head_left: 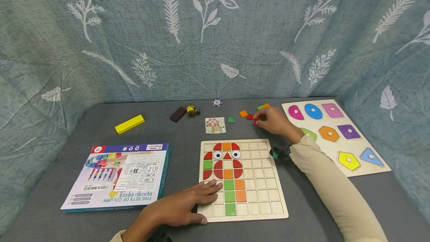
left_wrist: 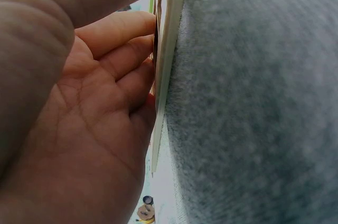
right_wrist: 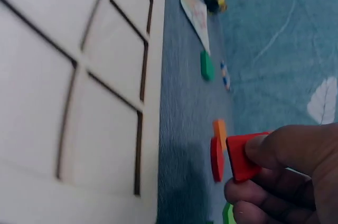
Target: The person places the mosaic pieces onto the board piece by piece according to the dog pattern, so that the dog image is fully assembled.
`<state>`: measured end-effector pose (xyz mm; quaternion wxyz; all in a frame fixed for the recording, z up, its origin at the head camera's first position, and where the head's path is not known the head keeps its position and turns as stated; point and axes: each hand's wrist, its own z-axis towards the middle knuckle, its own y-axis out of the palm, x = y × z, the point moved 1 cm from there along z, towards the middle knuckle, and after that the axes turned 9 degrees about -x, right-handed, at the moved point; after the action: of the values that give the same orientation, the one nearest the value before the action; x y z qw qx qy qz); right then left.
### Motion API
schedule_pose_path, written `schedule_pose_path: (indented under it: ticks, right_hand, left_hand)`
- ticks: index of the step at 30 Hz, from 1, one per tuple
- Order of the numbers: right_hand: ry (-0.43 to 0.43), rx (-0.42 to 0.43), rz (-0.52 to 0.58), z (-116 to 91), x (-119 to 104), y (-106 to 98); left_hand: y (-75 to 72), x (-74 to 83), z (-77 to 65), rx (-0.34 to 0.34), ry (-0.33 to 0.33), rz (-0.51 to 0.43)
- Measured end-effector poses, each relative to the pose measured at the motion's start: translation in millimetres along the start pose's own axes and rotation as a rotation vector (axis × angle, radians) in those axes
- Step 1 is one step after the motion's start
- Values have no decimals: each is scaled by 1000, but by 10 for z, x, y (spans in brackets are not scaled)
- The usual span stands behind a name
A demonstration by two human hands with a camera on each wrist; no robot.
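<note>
My right hand [head_left: 274, 120] pinches a small red tile [right_wrist: 240, 156] between thumb and fingers, beyond the board's far right corner. Another red piece [head_left: 250, 117] and an orange square [head_left: 243, 114] lie beside it, with further orange and green pieces [head_left: 260, 107] just behind. My left hand [head_left: 183, 202] rests on the lower left edge of the wooden grid board [head_left: 264, 181], fingers extended over it and thumb at the near edge. Red, orange and green tiles and two eye pieces [head_left: 217, 155] sit in the board's cells. The left fingers hide some cells.
A picture card [head_left: 215, 125] and a green quarter piece [head_left: 231, 120] lie behind the board. To the left are a boxed set [head_left: 115, 176], a yellow block [head_left: 130, 124], a dark block [head_left: 178, 114] and a bee figure [head_left: 191, 110]. A shape puzzle [head_left: 330, 150] lies right; a poker chip [head_left: 217, 102] lies behind.
</note>
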<state>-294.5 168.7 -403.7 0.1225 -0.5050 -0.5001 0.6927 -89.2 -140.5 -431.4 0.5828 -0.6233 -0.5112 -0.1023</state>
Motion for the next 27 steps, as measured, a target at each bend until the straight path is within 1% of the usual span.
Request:
schedule_pose_path:
  ticks: [6,11,15,19,22,27]
  right_hand:
    - [-51,-64,48,-98,-138,74]
    - [-87,-132,141,-160,-193,167]
    - [-102,-166,189,-199,-251,237]
    - [-134,-190,203,-225,-300,309]
    - [-158,-196,183,-245,-338,347]
    - [-144,-239,174,-284,-399,372]
  left_hand:
    - [-4,14,5,-1,-14,-5]
    - [-9,24,9,-5,-13,-6]
    - [-13,25,6,-7,-17,-7]
    - [-14,26,9,-10,-19,-2]
    - [-14,26,13,-10,-18,-2]
    - [-14,26,16,-8,-17,-5]
